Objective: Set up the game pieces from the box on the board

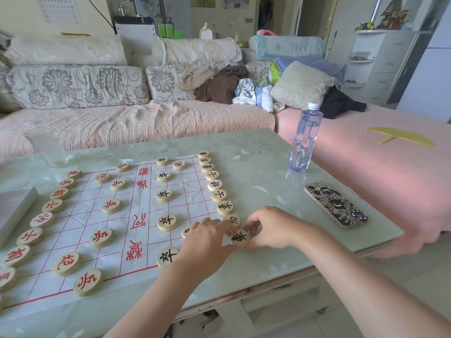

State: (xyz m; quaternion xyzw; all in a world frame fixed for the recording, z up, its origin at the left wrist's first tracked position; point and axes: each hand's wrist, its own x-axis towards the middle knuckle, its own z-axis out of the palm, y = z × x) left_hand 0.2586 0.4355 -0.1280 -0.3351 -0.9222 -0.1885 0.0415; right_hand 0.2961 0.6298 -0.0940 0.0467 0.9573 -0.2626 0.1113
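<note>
As the board [80, 191] lies now: red pieces [42, 220] fill its left side, black pieces [219, 195] its right; one corner is left.
Box [14, 211]: far left on the desk [268, 154].
Left hand [207, 240]: fingers bent, tips at the black chariot [240, 237]; grip unclear.
Right hand [271, 228]: fingers and thumb pinch it at the near right corner.
Room: desk edge close; phone [335, 204] and bottle [305, 140] well apart.

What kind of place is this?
Probably a home living room: a cushioned sofa with a pile of clothes behind the table, and a phone beside the game board.
</note>
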